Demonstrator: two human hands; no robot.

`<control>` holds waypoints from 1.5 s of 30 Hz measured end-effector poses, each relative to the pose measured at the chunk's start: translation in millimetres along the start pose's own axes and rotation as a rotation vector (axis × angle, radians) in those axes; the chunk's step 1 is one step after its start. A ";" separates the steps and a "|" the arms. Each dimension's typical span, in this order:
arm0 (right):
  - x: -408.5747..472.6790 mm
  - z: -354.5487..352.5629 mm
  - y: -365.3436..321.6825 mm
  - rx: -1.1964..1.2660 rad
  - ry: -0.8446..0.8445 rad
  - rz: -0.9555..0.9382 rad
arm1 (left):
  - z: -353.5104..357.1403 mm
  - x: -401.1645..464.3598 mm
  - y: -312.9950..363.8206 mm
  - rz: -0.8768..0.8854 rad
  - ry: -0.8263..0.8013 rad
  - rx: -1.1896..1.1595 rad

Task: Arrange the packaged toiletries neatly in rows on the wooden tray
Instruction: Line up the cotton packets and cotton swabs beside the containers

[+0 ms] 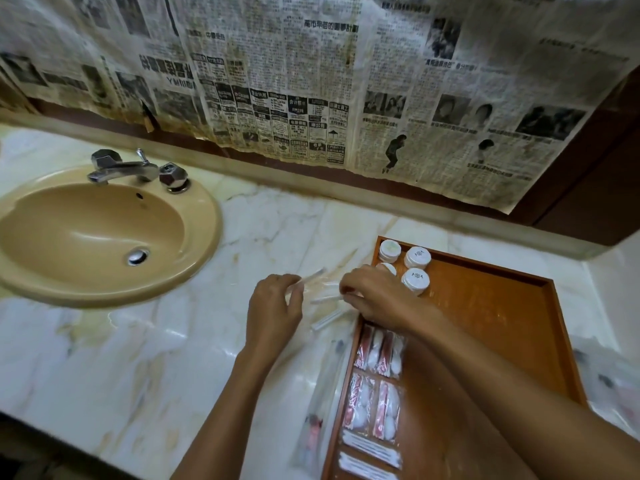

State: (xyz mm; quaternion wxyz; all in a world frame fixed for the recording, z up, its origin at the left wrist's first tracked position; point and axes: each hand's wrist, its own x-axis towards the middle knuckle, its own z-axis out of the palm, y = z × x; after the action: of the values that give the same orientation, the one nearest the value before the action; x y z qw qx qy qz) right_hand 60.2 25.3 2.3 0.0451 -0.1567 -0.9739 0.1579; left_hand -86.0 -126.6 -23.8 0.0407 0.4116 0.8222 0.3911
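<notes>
Wooden tray [491,327] at 4 o'clock on marble counter [138,358]. Four white-capped jars [415,281] at tray's 11 o'clock corner; red-white packets [379,386] in rows down its 9 o'clock edge. Left hand [275,311] — fingers curled, pinching slim clear packet [313,274]. Right hand [375,296] just beside tray's edge, fingertips pinching another slim packet [327,299] — more loose ones [327,322] at its 7 o'clock. Sink [100,233] at 9 o'clock.

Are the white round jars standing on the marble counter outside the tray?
No, the white round jars stand inside the wooden tray, in its far left corner.
</notes>
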 end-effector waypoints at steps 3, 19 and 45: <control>-36.6 -1.1 -7.6 0.189 0.132 0.115 | -18.4 -16.8 4.4 -0.031 -0.091 -0.219; -241.8 50.5 -85.8 0.839 0.366 0.790 | -49.5 -168.3 15.3 0.115 -0.779 -0.162; -276.3 93.4 -109.6 0.396 0.236 0.504 | -40.4 -204.9 21.4 0.275 -0.690 0.314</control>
State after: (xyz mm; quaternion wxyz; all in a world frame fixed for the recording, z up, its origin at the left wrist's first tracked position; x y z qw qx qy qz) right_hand 277.2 -189.1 -61.4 0.1468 -0.3980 -0.8429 0.3310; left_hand 46.9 -288.9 -33.7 0.1985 0.6260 0.7473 0.1012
